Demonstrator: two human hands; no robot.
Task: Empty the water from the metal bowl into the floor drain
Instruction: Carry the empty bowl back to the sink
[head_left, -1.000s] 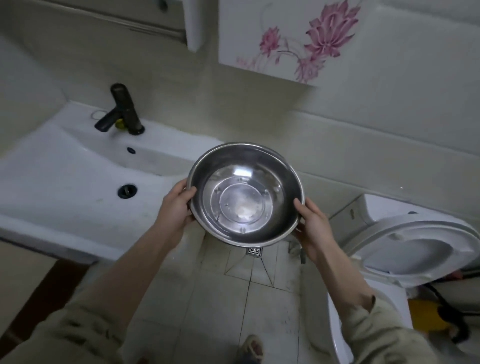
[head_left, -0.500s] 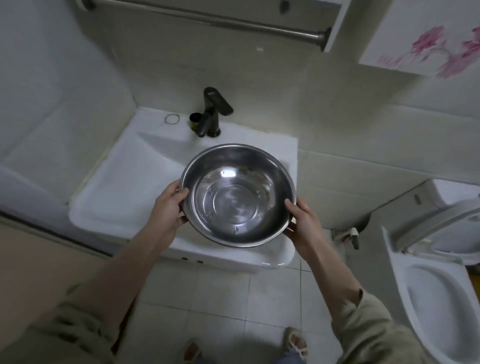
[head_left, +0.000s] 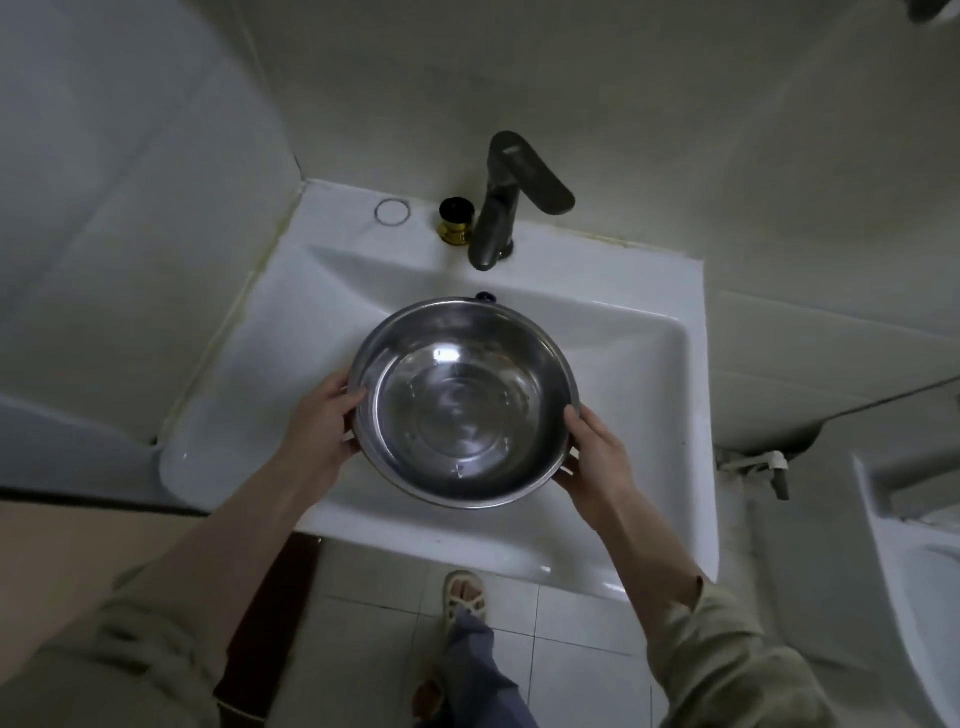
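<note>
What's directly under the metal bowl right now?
The white ceramic sink basin lies under the round metal bowl, which both hands hold. The bowl covers the basin's drain; no floor drain is visible.

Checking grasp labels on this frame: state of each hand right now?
Left hand: closed on the left rim of the metal bowl, held over the sink.
Right hand: closed on the bowl's right rim.

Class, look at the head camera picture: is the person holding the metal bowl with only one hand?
No: the left hand grips one side of the metal bowl and the right hand grips the other.
</note>
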